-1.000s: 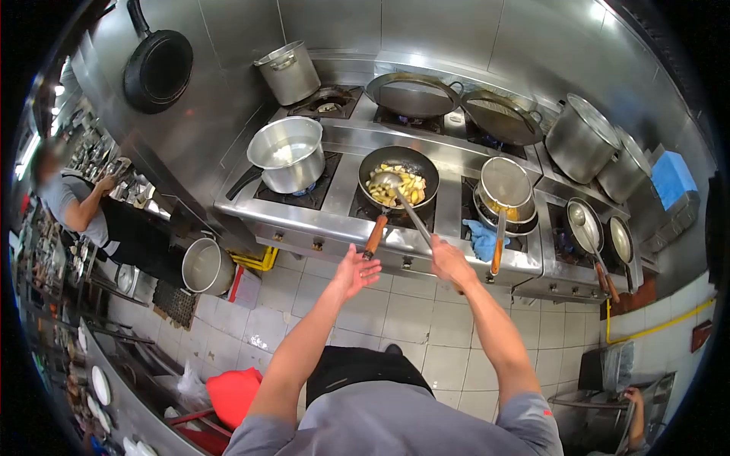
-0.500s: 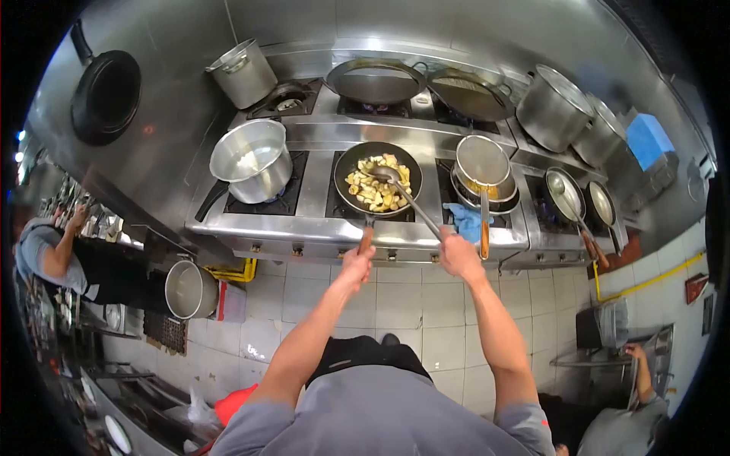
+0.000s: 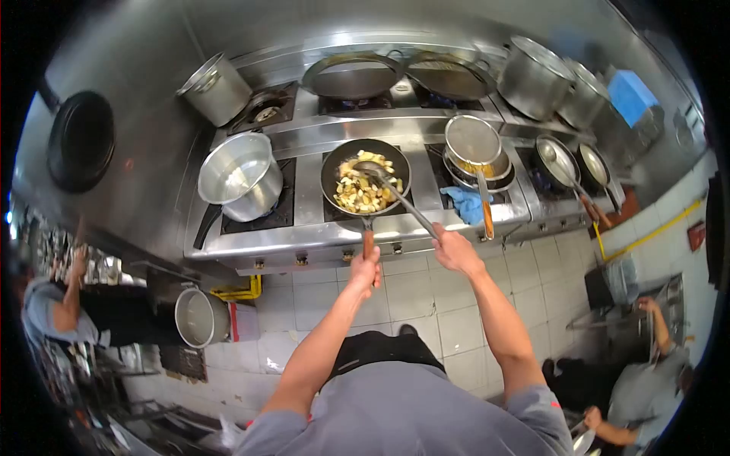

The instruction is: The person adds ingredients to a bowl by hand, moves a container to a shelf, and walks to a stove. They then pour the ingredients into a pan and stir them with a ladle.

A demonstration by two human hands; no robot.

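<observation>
My left hand is wrapped round the brown handle of a dark frying pan on the front burner. Chopped pale and yellowish food lies in the pan. My right hand grips the long handle of a metal ladle, whose bowl rests among the food at the upper middle of the pan. To the left of the pan stands a silver pot with a black handle. A strainer lies over a pan at the right, beside a blue cloth.
Two wide pans and tall pots occupy the back row. Smaller pans sit at the right. One person is at the left, another at the lower right. A large pot stands low at the left.
The view has shifted and turned slightly. The ladle's bowl has moved left within the pan and the food is rearranged. At the lower right, more of the other person shows.
</observation>
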